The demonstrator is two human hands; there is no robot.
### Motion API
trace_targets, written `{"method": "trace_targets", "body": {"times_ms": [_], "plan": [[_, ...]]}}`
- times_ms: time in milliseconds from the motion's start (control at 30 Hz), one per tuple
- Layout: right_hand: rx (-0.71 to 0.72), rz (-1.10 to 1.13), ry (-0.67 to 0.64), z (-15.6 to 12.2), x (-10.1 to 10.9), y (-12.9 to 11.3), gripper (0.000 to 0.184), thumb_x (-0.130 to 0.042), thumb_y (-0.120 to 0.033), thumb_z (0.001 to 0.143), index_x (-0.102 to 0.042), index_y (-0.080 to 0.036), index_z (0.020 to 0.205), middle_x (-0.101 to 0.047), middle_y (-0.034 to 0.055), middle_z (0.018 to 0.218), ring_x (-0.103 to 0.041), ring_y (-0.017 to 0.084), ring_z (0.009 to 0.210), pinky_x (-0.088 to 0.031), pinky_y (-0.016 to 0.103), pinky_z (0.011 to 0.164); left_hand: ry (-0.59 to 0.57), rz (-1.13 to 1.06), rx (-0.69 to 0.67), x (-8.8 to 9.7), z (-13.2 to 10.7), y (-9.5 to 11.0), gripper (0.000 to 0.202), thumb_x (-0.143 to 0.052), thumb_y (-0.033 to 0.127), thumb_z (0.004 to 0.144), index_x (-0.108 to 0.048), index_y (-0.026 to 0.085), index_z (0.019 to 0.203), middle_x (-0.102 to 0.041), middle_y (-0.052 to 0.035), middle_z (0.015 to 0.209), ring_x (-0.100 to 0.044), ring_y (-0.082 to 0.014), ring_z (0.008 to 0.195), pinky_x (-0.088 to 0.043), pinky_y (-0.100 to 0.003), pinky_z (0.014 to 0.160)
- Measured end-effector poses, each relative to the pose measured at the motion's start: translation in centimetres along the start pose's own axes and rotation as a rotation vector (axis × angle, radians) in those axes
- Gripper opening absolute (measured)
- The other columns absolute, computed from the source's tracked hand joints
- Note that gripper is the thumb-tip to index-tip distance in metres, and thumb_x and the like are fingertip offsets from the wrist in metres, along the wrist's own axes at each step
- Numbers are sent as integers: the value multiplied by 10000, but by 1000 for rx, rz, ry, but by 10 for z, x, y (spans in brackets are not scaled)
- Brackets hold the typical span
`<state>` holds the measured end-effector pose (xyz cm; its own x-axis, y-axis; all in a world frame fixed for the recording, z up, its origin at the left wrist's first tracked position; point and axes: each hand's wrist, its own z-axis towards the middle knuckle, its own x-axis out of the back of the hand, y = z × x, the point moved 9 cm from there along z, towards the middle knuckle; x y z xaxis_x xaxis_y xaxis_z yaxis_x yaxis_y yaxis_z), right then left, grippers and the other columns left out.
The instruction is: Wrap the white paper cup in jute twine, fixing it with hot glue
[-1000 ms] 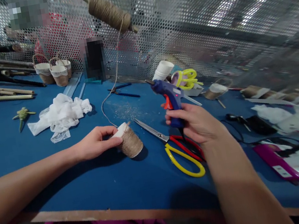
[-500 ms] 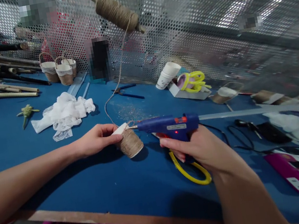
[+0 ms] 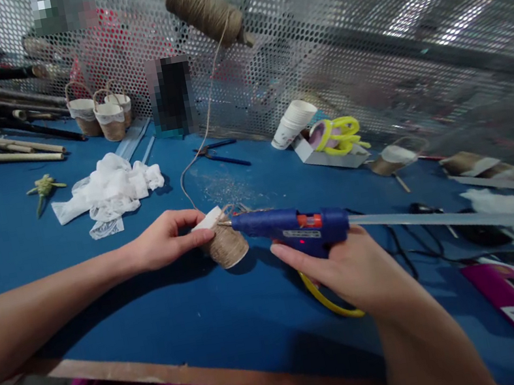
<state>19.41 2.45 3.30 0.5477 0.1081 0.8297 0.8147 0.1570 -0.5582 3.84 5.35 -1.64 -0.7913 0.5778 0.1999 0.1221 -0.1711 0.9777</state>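
My left hand (image 3: 173, 239) pinches the white rim of a small paper cup (image 3: 227, 247) wrapped in brown twine, tilted on its side just over the blue table. My right hand (image 3: 344, 263) grips a blue hot glue gun (image 3: 293, 226) with a lit red light and a long clear glue stick in its back end. The nozzle points left and meets the cup near its rim. Twine (image 3: 210, 111) runs from the cup up to a spool (image 3: 202, 6) on the mesh panel. Below my right hand lies a yellow scissor handle (image 3: 329, 302), partly hidden.
White lace (image 3: 117, 187) lies in a heap at left, near several finished little baskets (image 3: 111, 122). Pliers (image 3: 223, 155) rest behind the cup. Stacked paper cups (image 3: 293, 123) and a box with yellow-handled scissors (image 3: 336, 135) stand back right. Cables and a magenta object (image 3: 508, 294) lie right.
The glue gun has tipped, its back end now lower, and its nozzle sits slightly lower against the cup. My left hand keeps its hold on the cup, and the view has shifted slightly.
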Motion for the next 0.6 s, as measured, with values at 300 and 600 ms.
{"method": "trace_targets", "body": {"times_ms": [300, 600], "plan": [[87, -100, 56, -3, 3, -6, 251, -539, -412, 718, -644, -238, 866, -645, 42, 701, -595, 249, 691, -463, 372, 641, 16, 101, -44, 0, -2, 7, 222, -473, 312, 805, -561, 108, 803, -541, -21, 749, -479, -130, 713, -382, -245, 664], [155, -61, 83, -5, 7, -17, 233, -506, -350, 745, -645, -240, 897, -677, 33, 764, -620, 230, 726, -490, 342, 678, 10, 169, -70, 0, -3, 10, 225, -463, 300, 810, -569, 103, 832, -553, -28, 765, -486, -137, 730, -387, -253, 675]]}}
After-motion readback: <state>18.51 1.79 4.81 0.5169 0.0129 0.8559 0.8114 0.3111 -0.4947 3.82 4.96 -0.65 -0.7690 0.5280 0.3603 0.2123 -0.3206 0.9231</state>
